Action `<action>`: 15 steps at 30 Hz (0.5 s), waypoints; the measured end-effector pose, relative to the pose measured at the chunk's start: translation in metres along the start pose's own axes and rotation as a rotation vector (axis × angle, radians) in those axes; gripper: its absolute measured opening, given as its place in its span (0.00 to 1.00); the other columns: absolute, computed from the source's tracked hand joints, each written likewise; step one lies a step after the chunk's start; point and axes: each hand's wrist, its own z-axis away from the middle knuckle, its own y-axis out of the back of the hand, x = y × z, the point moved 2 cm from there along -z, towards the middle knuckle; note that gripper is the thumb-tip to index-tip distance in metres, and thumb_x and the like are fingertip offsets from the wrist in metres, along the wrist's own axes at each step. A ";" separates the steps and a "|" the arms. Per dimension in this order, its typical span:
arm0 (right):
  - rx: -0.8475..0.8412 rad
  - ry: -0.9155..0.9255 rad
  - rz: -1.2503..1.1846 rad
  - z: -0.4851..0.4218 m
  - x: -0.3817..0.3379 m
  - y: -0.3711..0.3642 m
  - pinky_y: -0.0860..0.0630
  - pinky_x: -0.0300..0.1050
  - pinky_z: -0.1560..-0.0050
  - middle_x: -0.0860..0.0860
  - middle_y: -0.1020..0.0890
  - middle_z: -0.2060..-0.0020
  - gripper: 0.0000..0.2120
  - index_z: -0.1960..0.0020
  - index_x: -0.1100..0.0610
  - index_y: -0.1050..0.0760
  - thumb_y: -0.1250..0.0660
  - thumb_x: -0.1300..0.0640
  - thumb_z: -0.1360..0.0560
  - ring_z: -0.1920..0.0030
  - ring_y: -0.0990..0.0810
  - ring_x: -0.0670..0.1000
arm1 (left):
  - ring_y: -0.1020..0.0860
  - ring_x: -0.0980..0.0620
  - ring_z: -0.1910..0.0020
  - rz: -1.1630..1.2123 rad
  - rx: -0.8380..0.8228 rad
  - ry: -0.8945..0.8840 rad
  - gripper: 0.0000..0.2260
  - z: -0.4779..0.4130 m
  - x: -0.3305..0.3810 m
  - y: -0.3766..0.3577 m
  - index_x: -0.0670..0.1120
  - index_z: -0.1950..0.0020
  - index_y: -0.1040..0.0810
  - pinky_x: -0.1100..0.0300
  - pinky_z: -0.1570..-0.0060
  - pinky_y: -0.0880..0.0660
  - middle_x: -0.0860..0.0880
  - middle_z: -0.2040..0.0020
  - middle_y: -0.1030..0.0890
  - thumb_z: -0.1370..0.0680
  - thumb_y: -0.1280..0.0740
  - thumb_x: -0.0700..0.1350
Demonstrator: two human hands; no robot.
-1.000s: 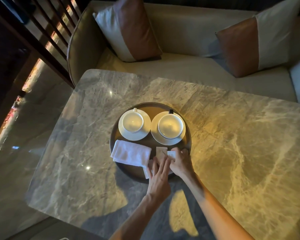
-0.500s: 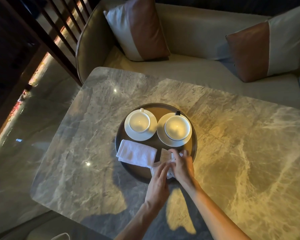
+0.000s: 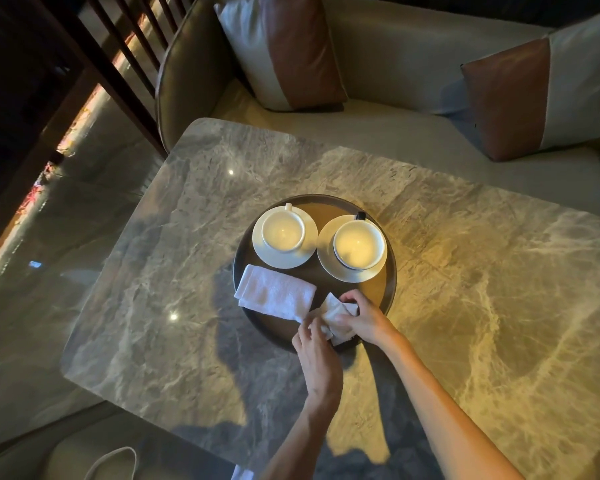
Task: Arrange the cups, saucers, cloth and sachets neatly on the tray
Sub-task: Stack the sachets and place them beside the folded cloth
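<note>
Nearest the camera, two bare forearms reach over the grey-veined marble counter toward the near rim of the round dark metal tray. Both hands meet over a small bunch of pale paper sachets at that edge: the left hand touches them from below with its fingertips, and the right hand is closed around them from the right (how many sachets there are cannot be told). Just left of the sachets lies the folded white terry cloth, its left end overhanging the tray's rim. Farther back on the tray two white cups stand on white saucers side by side: the left cup and the right cup, their saucers almost touching. Beyond the counter is a beige sofa with two brown-and-cream cushions.
</note>
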 end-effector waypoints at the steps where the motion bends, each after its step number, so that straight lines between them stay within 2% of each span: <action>1: -0.027 0.001 -0.011 0.001 -0.001 -0.002 0.31 0.38 0.46 0.46 0.25 0.43 0.18 0.37 0.52 0.29 0.30 0.58 0.25 0.42 0.26 0.48 | 0.35 0.47 0.38 0.003 -0.012 0.000 0.26 0.002 0.001 -0.001 0.45 0.34 0.27 0.55 0.37 0.30 0.49 0.30 0.31 0.28 0.42 0.26; 3: -0.069 0.004 -0.029 0.006 -0.005 -0.007 0.31 0.35 0.48 0.47 0.25 0.45 0.20 0.34 0.55 0.30 0.31 0.57 0.24 0.43 0.25 0.47 | 0.34 0.49 0.40 0.050 -0.027 -0.021 0.31 0.007 0.000 -0.001 0.46 0.33 0.29 0.53 0.37 0.29 0.51 0.32 0.29 0.33 0.44 0.25; 5: -0.072 0.025 -0.047 0.011 -0.005 -0.011 0.30 0.28 0.58 0.48 0.22 0.50 0.17 0.37 0.56 0.29 0.31 0.57 0.24 0.47 0.23 0.49 | 0.33 0.53 0.44 0.187 -0.026 -0.031 0.35 0.013 0.000 0.001 0.54 0.33 0.33 0.58 0.42 0.30 0.59 0.37 0.27 0.35 0.47 0.26; 6: -0.064 0.026 -0.055 0.013 -0.005 -0.011 0.30 0.27 0.60 0.49 0.21 0.50 0.16 0.38 0.57 0.28 0.31 0.58 0.24 0.47 0.22 0.50 | 0.32 0.57 0.45 0.253 -0.030 -0.023 0.36 0.014 -0.002 0.002 0.58 0.34 0.35 0.62 0.44 0.30 0.63 0.40 0.26 0.35 0.47 0.27; 7: -0.059 0.017 -0.056 0.014 -0.005 -0.012 0.29 0.29 0.57 0.51 0.20 0.48 0.18 0.37 0.58 0.29 0.31 0.58 0.25 0.46 0.21 0.51 | 0.31 0.59 0.45 0.303 -0.032 -0.017 0.36 0.016 -0.002 0.002 0.59 0.33 0.38 0.63 0.45 0.30 0.65 0.42 0.26 0.35 0.47 0.28; 9: -0.058 -0.021 -0.060 0.016 -0.005 -0.012 0.27 0.41 0.47 0.53 0.20 0.44 0.22 0.34 0.57 0.30 0.30 0.57 0.26 0.43 0.21 0.54 | 0.26 0.58 0.45 0.373 -0.037 -0.019 0.34 0.019 -0.002 0.005 0.53 0.29 0.41 0.55 0.46 0.25 0.59 0.41 0.24 0.33 0.45 0.31; 10: -0.055 -0.044 -0.068 0.015 -0.005 -0.013 0.27 0.45 0.46 0.53 0.20 0.43 0.22 0.34 0.57 0.30 0.29 0.57 0.26 0.42 0.21 0.54 | 0.24 0.57 0.45 0.402 -0.045 -0.015 0.34 0.019 -0.003 0.006 0.49 0.27 0.43 0.51 0.47 0.23 0.55 0.41 0.23 0.33 0.44 0.32; 11: -0.043 -0.065 -0.080 0.015 -0.005 -0.014 0.26 0.46 0.46 0.53 0.20 0.43 0.22 0.35 0.58 0.29 0.29 0.57 0.26 0.42 0.21 0.55 | 0.23 0.59 0.46 0.423 -0.053 0.000 0.34 0.019 -0.003 0.007 0.48 0.26 0.44 0.52 0.49 0.22 0.52 0.41 0.22 0.32 0.44 0.34; 13: -0.030 -0.090 -0.109 0.017 -0.004 -0.015 0.26 0.45 0.47 0.53 0.19 0.44 0.21 0.36 0.57 0.28 0.28 0.58 0.27 0.44 0.20 0.54 | 0.21 0.62 0.46 0.472 -0.090 0.043 0.34 0.019 -0.004 0.009 0.52 0.25 0.46 0.63 0.52 0.22 0.51 0.39 0.22 0.30 0.41 0.38; 15: -0.036 -0.102 -0.151 0.021 -0.002 -0.010 0.24 0.45 0.48 0.54 0.17 0.46 0.19 0.38 0.57 0.26 0.28 0.60 0.27 0.47 0.19 0.53 | 0.20 0.61 0.47 0.538 -0.098 0.053 0.34 0.021 -0.001 0.014 0.54 0.24 0.47 0.65 0.52 0.22 0.49 0.40 0.22 0.27 0.37 0.40</action>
